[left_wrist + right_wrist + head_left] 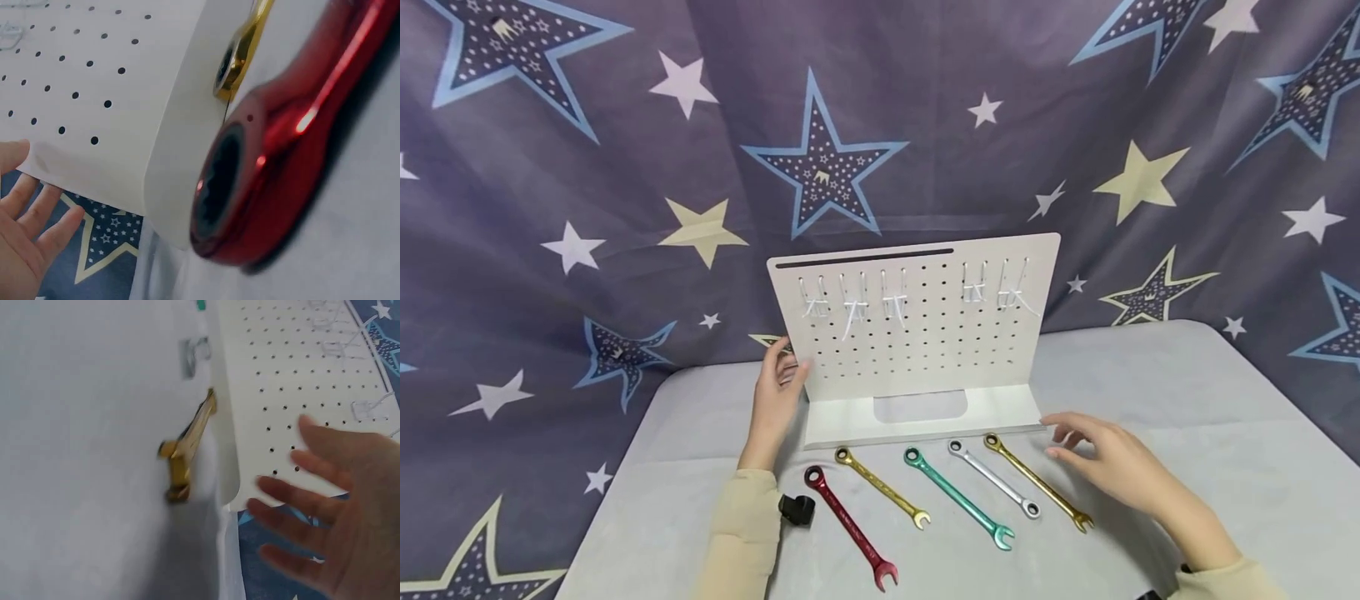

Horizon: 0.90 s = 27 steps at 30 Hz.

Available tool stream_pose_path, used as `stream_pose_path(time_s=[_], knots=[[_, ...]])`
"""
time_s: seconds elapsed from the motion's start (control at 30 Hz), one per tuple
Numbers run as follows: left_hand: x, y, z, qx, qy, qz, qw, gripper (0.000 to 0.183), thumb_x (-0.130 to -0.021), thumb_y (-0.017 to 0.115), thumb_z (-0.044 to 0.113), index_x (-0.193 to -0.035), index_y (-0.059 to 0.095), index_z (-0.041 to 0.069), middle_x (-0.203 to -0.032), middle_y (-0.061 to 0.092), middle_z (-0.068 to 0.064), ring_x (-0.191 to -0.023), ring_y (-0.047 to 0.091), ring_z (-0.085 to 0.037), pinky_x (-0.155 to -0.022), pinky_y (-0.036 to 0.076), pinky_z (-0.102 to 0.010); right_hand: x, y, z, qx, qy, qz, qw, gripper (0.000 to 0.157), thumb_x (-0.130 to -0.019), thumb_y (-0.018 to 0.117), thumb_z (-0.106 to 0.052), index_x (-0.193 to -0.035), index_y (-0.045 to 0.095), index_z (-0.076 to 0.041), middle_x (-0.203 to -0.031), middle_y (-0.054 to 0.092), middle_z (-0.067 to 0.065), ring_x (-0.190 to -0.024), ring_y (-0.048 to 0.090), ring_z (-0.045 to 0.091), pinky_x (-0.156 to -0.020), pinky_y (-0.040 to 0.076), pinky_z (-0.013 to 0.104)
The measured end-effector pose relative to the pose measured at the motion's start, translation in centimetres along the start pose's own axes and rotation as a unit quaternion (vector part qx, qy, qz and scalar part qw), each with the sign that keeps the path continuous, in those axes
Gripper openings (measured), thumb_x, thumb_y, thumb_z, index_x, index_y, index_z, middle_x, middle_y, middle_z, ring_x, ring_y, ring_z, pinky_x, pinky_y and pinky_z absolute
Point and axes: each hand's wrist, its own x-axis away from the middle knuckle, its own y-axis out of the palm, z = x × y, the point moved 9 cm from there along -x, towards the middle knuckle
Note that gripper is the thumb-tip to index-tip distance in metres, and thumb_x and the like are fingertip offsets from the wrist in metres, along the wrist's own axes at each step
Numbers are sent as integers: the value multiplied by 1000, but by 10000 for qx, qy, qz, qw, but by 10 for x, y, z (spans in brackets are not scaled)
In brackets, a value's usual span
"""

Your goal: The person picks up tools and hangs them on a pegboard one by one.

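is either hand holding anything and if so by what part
The left hand holds the white pegboard by its left edge; the right hand holds nothing.

Wrenches, five in total: one red wrench (850,527), one green wrench (958,497), one silver wrench (994,479) and two gold wrenches (1037,483) (one toward the left, one at the right); pegboard (917,321), one; double-wire hooks (853,310), five, being three at left and two at right; hands, two, namely one left hand (775,400) and one right hand (1108,454); table (662,500), one.
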Motion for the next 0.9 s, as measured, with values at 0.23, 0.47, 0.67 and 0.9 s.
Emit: stream_pose_path(time_s=[0.23,0.47,0.67,0.9], knots=[[-1,-4,0,-91,-13,263,9996,40,-99,63,15,-135,50,4,-123,61,-19,-114,57,-30,-99,46,-42,3,22,-3,-1196,10,-1037,9874,29,-90,73,-21,-115,66,-7,-87,63,-9,-75,58,5,-66,52,26],[-6,-8,-3,-466,-44,439,9979,30,-97,65,15,-121,58,-1,-114,63,-20,-109,59,-31,-96,50,-41,9,42,-7,-1193,79,-1555,9806,29,-85,78,-20,-108,64,-7,-80,56,-11,-67,51,1,-61,46,25],[-6,-10,-5,-614,-45,498,9969,28,-96,67,14,-118,59,-1,-111,65,-19,-104,62,-29,-90,52,-40,10,49,-9,-704,150,-1653,9836,29,-80,80,-10,-104,63,-6,-75,52,-11,-66,46,0,-59,43,26],[-9,-11,-1,-1019,88,575,9931,27,-93,72,18,-114,63,3,-107,69,-15,-97,66,-26,-83,53,-31,10,52,-6,-479,338,-1699,9837,24,-81,78,-5,-99,62,-10,-72,48,-10,-65,44,1,-59,40,26]])
